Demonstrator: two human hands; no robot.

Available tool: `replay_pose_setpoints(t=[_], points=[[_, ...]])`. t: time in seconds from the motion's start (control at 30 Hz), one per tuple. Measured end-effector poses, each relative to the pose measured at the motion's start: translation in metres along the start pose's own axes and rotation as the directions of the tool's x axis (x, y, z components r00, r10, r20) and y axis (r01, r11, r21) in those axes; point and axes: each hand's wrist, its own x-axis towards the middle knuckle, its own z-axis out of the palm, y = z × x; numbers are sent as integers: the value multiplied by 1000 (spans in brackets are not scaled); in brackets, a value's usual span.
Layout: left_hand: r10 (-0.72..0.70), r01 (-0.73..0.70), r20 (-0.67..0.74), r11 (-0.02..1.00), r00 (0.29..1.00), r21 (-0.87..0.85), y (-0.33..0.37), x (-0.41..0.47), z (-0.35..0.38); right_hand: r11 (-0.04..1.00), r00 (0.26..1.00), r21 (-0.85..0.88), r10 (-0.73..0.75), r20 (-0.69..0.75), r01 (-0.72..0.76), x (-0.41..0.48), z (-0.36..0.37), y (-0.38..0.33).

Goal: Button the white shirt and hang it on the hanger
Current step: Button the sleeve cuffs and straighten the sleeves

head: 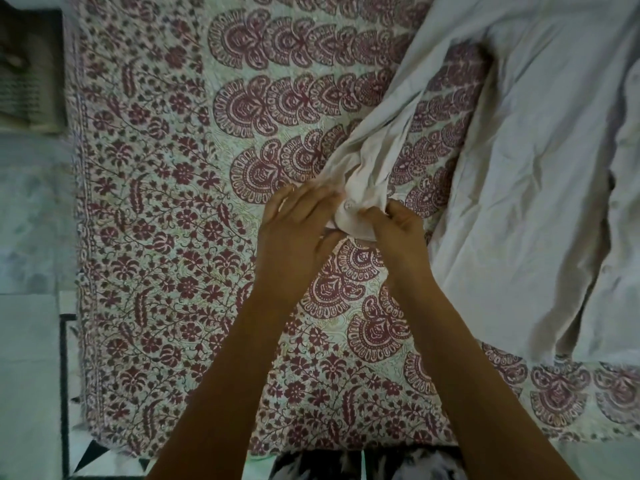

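The white shirt [530,188] lies spread over the right side of a patterned bedspread [166,209]. One sleeve [377,143] stretches from the shirt's body down to the middle of the view. Both hands pinch the sleeve's cuff [353,216], where a small button shows. My left hand [294,230] grips the cuff from the left, fingers curled onto the cloth. From the right, my right hand [394,226] holds the cuff's other edge. No hanger is in view.
The maroon floral bedspread covers a bed that ends at the left and near edges. A pale tiled floor [31,358] lies to the left, with a dark mat [27,71] at the upper left. Black-and-white patterned clothing [349,465] shows at the bottom edge.
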Motion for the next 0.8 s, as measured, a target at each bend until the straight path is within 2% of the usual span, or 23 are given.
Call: replay_pose_setpoints(t=[0.07, 0.13, 0.17, 0.2, 0.23, 0.27, 0.3, 0.33, 0.37, 0.4, 0.47, 0.53, 0.57, 0.63, 0.67, 0.73, 0.8], points=[[36, -38, 44, 999, 998, 33, -5, 5, 2, 995, 999, 86, 48, 12, -49, 1, 1, -1], [67, -69, 104, 998, 992, 10, -8, 6, 4, 964, 982, 190, 178, 58, -186, 2, 0, -1], [32, -23, 109, 996, 994, -81, -8, 5, 4, 927, 964, 267, 244, 103, -263, 4, 0, 1], [-65, 96, 123, 961, 990, -260, -6, 6, 1, 875, 946, 361, 284, 158, -323, 4, 0, 4], [-222, 276, 167, 836, 961, -474, -3, 7, -3, 826, 933, 436, 294, 208, -357, 4, 0, 7], [-369, 441, 255, 625, 894, -644, 1, 9, -7, 798, 926, 473, 289, 244, -374, 3, 1, 10], [-461, 553, 356, 418, 812, -721, 4, 10, -10, 793, 925, 480, 279, 259, -374, 2, 3, 13], [-508, 611, 424, 287, 750, -737, 6, 12, -10, 806, 928, 467, 269, 260, -364, 1, 5, 16], [-528, 637, 456, 230, 716, -736, 6, 13, -9, 821, 933, 451, 261, 246, -349, -1, 9, 18], [-542, 638, 448, 231, 711, -735, 6, 13, -7, 845, 942, 422, 261, 210, -328, -3, 12, 18], [-582, 620, 368, 320, 726, -716, 7, 14, -6, 916, 969, 322, 243, 35, -241, -4, 18, 20], [-625, 617, 302, 378, 720, -691, 6, 16, -4, 985, 978, 166, 85, -191, -53, -7, 20, 22], [-638, 616, 277, 399, 719, -680, 7, 17, -5, 994, 972, 86, -42, -231, 64, -8, 21, 21], [-625, 579, 216, 465, 750, -670, 7, 17, -6, 981, 967, 27, -183, -180, 191, -9, 23, 21], [-594, 543, 184, 509, 783, -668, 7, 17, -7, 981, 978, 82, -164, -130, 176, -10, 24, 20], [-468, 443, 154, 606, 870, -661, 7, 16, -11, 961, 1000, 276, -11, -2, 11, -11, 26, 14], [-280, 318, 159, 733, 947, -601, 2, 12, -14, 862, 978, 470, 124, 169, -190, -9, 28, 11]])
